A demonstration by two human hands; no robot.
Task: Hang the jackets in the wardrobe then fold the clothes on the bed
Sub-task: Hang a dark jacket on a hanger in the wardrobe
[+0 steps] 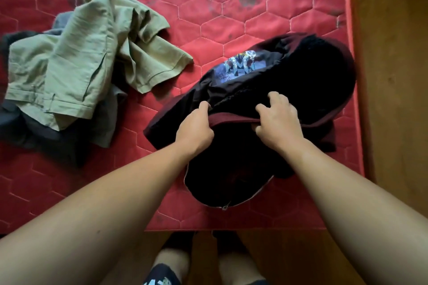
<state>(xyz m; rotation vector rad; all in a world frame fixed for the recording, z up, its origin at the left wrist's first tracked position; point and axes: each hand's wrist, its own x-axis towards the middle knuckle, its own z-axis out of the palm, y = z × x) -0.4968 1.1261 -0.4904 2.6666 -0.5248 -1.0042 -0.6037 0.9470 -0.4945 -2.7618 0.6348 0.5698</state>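
Both hands, left hand (pixel 193 126) and right hand (pixel 276 118), are gripping the maroon band of a black jacket (pixel 289 81) lying near the bed's (pixel 266 18) right edge. Crumpled olive trousers (pixel 76 58) are lying to the left, over grey clothes (pixel 30 132).

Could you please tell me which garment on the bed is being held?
The black jacket with maroon trim, gripped by left hand and right hand; the khaki garment and grey garment lie untouched.

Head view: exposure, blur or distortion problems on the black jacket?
Head view: black jacket underexposed, folds crushed to black; only its print and zipper read. Head view: wide-angle swells the forearms; mattress shows no glare. Head view: left hand and right hand gripping it look soft.
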